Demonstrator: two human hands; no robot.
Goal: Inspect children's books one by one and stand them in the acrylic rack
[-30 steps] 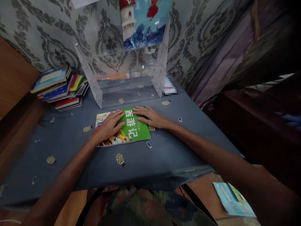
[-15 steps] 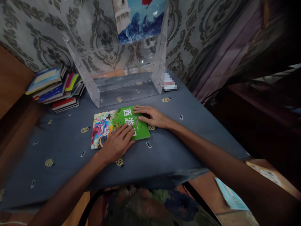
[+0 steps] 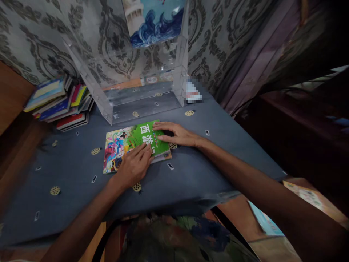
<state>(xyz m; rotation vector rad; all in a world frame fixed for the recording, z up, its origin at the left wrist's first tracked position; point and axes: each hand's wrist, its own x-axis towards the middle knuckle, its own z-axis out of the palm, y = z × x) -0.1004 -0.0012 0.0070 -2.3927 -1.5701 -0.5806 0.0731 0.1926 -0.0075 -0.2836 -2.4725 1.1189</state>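
A thin green picture book point(image 3: 128, 143) with white characters on its cover lies flat on the blue-grey tablecloth point(image 3: 68, 171). My left hand point(image 3: 135, 166) rests on the book's near edge, fingertips at the cover's lower right part, which is lifted slightly so pages show at that corner. My right hand point(image 3: 177, 134) lies flat with fingers spread on the book's right edge. Neither hand holds anything else.
A clear acrylic stand point(image 3: 141, 91) stands behind the book against the patterned wall. A pile of several books point(image 3: 58, 103) sits at the back left. More books point(image 3: 268, 227) lie low at the right, beyond the table's near edge.
My left hand slid from the middle of the cover down to its near edge, uncovering the picture. The cover's lower right corner has lifted a little. The right hand stayed put.
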